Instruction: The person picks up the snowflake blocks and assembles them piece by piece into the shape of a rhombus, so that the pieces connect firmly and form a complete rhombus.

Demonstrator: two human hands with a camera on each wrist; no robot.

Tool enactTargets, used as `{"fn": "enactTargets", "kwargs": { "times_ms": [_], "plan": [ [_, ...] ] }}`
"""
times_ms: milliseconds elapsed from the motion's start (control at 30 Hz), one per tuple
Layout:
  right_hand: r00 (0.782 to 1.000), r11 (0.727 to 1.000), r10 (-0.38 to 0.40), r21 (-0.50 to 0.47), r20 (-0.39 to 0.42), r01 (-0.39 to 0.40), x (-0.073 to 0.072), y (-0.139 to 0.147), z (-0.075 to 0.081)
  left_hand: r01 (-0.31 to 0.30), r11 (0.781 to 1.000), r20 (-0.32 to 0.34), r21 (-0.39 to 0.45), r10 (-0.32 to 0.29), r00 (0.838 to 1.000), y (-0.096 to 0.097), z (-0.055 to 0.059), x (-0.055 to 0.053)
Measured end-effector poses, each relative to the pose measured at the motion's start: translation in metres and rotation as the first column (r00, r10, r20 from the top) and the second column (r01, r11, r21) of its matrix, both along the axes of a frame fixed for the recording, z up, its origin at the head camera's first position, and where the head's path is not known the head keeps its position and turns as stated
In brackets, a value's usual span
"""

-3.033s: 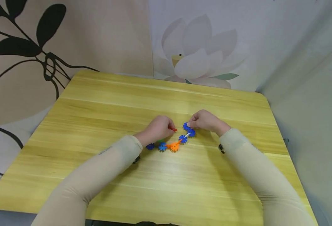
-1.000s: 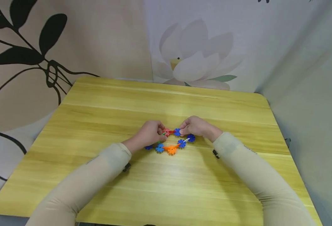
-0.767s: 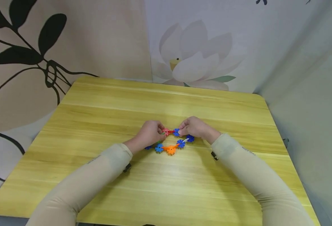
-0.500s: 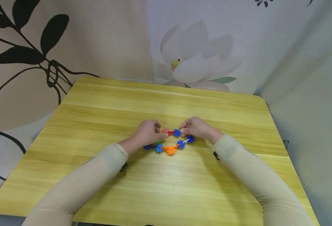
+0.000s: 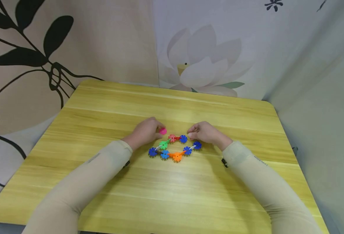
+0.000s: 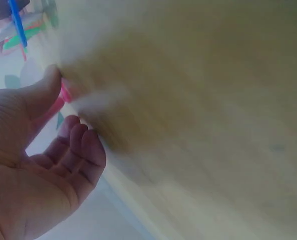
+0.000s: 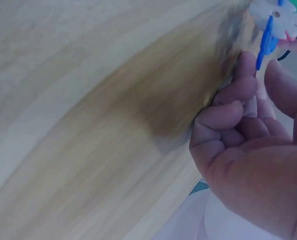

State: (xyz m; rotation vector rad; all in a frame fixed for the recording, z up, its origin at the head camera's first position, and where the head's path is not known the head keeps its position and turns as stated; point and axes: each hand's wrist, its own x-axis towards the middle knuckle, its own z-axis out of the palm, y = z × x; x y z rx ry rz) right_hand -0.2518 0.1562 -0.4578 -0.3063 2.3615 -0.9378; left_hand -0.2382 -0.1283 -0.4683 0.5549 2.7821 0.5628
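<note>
In the head view, several interlocking plastic snowflake discs form a loop on the table, with a gap at its right between two dark blue discs, the upper blue disc (image 5: 183,139) and the right blue disc (image 5: 197,145). An orange disc (image 5: 177,157) sits at the front, a green disc (image 5: 163,145) at the left, and a pale red disc (image 5: 172,138) at the back. My left hand (image 5: 144,133) pinches a bright pink disc (image 5: 163,131) behind the loop. Beside the upper blue disc, my right hand (image 5: 207,132) holds nothing, its fingers loosely bent and thumb apart.
The loop lies near the middle of a light wooden table (image 5: 125,201). Behind the table hangs a cloth with a printed white flower (image 5: 202,65), and printed dark leaves (image 5: 22,57) are at the left.
My right hand has let go of the upper blue disc, which is now linked to the pale red one. My left hand has left the loop, moving back and left, and now pinches a bright pink disc.
</note>
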Motion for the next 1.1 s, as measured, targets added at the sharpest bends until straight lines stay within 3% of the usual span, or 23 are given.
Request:
{"fn": "enactTargets", "kwargs": {
  "times_ms": [200, 300, 367, 433, 500, 633, 700, 767, 833, 900, 967, 1100],
  "plan": [
    [0.999, 0.999, -0.045, 0.002, -0.015, 0.045, 0.003, 0.004, -0.001, 0.049, 0.998, 0.023, -0.031, -0.048, 0.999, 0.014, 0.004, -0.013],
    [0.997, 0.998, -0.057, -0.020, -0.044, 0.056, 0.003, 0.002, 0.000, -0.049, 0.996, 0.088, 0.073, 0.043, 0.995, 0.020, 0.006, -0.017],
    [0.996, 0.996, -0.066, -0.071, -0.063, 0.062, 0.003, -0.001, 0.002, -0.145, 0.971, 0.130, 0.187, 0.122, 0.984, 0.026, 0.009, -0.018],
    [0.993, 0.988, -0.087, -0.132, -0.080, 0.076, 0.003, -0.005, 0.004, -0.218, 0.925, 0.166, 0.310, 0.173, 0.971, 0.036, 0.013, -0.018],
    [0.989, 0.981, -0.112, -0.172, -0.096, 0.094, 0.003, -0.008, 0.006, -0.235, 0.891, 0.193, 0.388, 0.171, 0.966, 0.046, 0.017, -0.017],
    [0.982, 0.981, -0.129, -0.163, -0.139, 0.106, 0.005, -0.009, 0.008, -0.230, 0.873, 0.241, 0.431, 0.134, 0.961, 0.063, 0.022, -0.011],
    [0.978, 0.987, -0.105, -0.137, -0.182, 0.080, 0.007, -0.007, 0.008, -0.219, 0.885, 0.240, 0.412, 0.127, 0.962, 0.067, 0.022, -0.008],
    [0.967, 0.993, -0.071, -0.105, -0.243, 0.047, 0.007, -0.003, 0.009, -0.178, 0.915, 0.218, 0.362, 0.103, 0.971, 0.067, 0.023, -0.006],
    [0.950, 0.998, -0.034, -0.056, -0.309, 0.018, 0.008, 0.003, 0.010, -0.092, 0.961, 0.177, 0.262, 0.046, 0.983, 0.065, 0.025, -0.004],
    [0.936, 1.000, 0.014, 0.001, -0.352, -0.014, 0.008, 0.011, 0.009, 0.002, 0.988, 0.137, 0.151, -0.023, 0.990, 0.060, 0.024, -0.001],
    [0.929, 0.997, 0.072, 0.059, -0.362, -0.054, 0.009, 0.018, 0.007, 0.075, 0.996, 0.110, 0.044, -0.079, 0.991, 0.056, 0.023, 0.002],
    [0.921, 0.984, 0.167, 0.112, -0.352, -0.136, 0.010, 0.024, 0.002, 0.151, 0.982, 0.060, -0.114, -0.145, 0.988, 0.056, 0.018, 0.006]
  ]
}}
